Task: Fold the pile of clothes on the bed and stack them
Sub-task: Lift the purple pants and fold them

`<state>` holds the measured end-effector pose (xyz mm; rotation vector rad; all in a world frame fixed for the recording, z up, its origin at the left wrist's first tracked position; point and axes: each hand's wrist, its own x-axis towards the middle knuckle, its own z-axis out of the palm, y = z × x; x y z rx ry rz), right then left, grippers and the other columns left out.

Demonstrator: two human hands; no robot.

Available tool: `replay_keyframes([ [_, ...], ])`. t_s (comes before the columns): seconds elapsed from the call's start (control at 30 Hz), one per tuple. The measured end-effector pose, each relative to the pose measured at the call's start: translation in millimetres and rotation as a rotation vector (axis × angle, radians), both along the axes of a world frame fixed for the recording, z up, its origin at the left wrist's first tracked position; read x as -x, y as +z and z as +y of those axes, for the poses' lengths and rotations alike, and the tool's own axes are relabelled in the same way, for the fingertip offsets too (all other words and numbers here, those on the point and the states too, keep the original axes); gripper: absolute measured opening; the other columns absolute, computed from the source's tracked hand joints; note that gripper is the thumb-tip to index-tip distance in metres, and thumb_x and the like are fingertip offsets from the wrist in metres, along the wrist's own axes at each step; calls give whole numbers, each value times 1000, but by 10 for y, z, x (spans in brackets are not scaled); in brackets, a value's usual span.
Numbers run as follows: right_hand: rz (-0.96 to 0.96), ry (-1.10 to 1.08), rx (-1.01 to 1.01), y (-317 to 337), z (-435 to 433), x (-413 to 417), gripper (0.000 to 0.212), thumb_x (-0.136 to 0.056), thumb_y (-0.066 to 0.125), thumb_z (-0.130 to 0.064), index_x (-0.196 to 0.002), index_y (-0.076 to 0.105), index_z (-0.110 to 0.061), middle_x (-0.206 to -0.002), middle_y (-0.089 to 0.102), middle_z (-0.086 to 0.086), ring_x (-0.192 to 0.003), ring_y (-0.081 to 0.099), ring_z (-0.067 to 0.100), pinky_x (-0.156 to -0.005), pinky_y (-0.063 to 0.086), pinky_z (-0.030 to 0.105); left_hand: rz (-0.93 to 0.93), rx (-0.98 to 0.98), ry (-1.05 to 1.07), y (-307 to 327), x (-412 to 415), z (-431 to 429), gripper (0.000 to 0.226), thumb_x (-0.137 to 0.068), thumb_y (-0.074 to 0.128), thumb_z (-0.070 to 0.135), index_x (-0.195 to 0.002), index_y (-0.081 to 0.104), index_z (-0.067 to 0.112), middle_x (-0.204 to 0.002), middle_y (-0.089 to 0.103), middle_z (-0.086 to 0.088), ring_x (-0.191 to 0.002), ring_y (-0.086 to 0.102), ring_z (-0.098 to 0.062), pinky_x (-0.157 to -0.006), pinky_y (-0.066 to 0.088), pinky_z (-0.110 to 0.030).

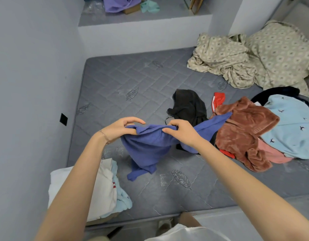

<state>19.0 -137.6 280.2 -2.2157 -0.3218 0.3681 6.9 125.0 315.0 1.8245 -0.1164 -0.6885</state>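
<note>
Hands: left hand (pixel 121 128) and right hand (pixel 182 130) both clamped on blue garment (pixel 150 145), held above mattress (pixel 115 87).
Pile: unfolded clothes (pixel 254 129) heaped at right.
Stack: folded items (pixel 108 185) at left edge.

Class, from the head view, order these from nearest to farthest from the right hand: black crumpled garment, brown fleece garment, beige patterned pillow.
1. Black crumpled garment, just beyond the right hand.
2. Brown fleece garment, to its right.
3. Beige patterned pillow, at the far right corner.

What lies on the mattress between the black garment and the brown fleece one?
Head view: a red garment with a white stripe lies between the black garment and the brown fleece; the held blue garment crosses the gap.
</note>
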Motion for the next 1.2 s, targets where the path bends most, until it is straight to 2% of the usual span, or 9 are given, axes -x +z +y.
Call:
replay_keyframes([
  [0.07, 15, -7, -9, -22, -52, 3, 35, -90, 66, -26, -61, 48, -14, -59, 42, -1, -58, 38, 13, -59, 31, 27, 21, 11, 1, -7, 9, -49, 43, -72, 73, 26, -114, 66, 20, -113, 68, 5, -107, 61, -6, -91, 47, -17],
  [0.2, 1, 63, 51, -46, -154, 9, 25, -87, 68, -23, -69, 59, -9, -69, 54, 3, -64, 45, 12, -62, 36, 25, -24, -34, 197, -1, 2, -243, 6, -87, 69, 23, -90, 73, 21, -92, 73, -1, -90, 64, -13, -80, 50, -23],
  [0.3, -12, 155, 180, -94, -220, -8, 33, -87, 67, -20, -67, 48, -2, -67, 45, 9, -63, 36, 16, -61, 31, 32, -96, -85, 327, 13, -17, -328, 12, -89, 65, 27, -87, 72, 17, -89, 70, -6, -84, 62, -13, -80, 48, -28],
  [0.4, -37, 202, 281, -123, -309, -45, 48, -86, 67, -26, -59, 30, -14, -58, 31, 3, -56, 27, 16, -58, 26, 33, -148, -66, 369, 98, -19, -357, 13, -91, 63, 25, -85, 70, 15, -85, 68, -2, -79, 61, -9, -76, 48, -23],
  [0.53, -39, 154, 299, -83, -509, -131, 47, -87, 66, -33, -57, 37, -13, -54, 35, 3, -55, 31, 18, -57, 30, 34, -192, -15, 514, 173, -38, -272, 23, -93, 59, 23, -73, 69, 24, -74, 65, 6, -73, 59, -6, -72, 47, -20],
  [0.73, 9, -19, 36, 256, -611, -277, 45, -87, 66, -40, -73, 58, 2, -67, 52, 19, -61, 42, 14, -61, 36, 30, -193, 131, 761, 302, -12, -164, 23, -93, 61, 30, -80, 60, 12, -86, 63, -8, -80, 59, -17, -73, 49, -28],
  [0.83, -1, -115, -106, 619, -548, -348, 39, -86, 68, -35, -79, 65, 4, -70, 58, 14, -66, 48, 12, -63, 38, 27, -246, 186, 820, 477, 8, -159, 37, -80, 66, 46, -78, 53, 12, -84, 57, -10, -77, 52, -19, -68, 41, -31],
  [1.03, -122, -265, -255, 1574, -416, -475, 33, -81, 74, -29, -60, 55, -13, -55, 46, -4, -51, 39, 6, -48, 31, 19, -435, 276, 870, 1067, -73, -139, 30, -89, 60, 37, -69, 50, 18, -75, 55, -4, -72, 52, -15, -67, 45, -28],
  [1.2, -448, -345, -369, 2342, -275, -462, 47, -78, 74, -27, -51, 36, -22, -44, 28, -11, -50, 25, 5, -49, 23, 22, -597, 349, 886, 1676, -132, -147, 27, -93, 58, 30, -73, 48, 15, -77, 52, -5, -68, 52, -12, -67, 47, -26],
])
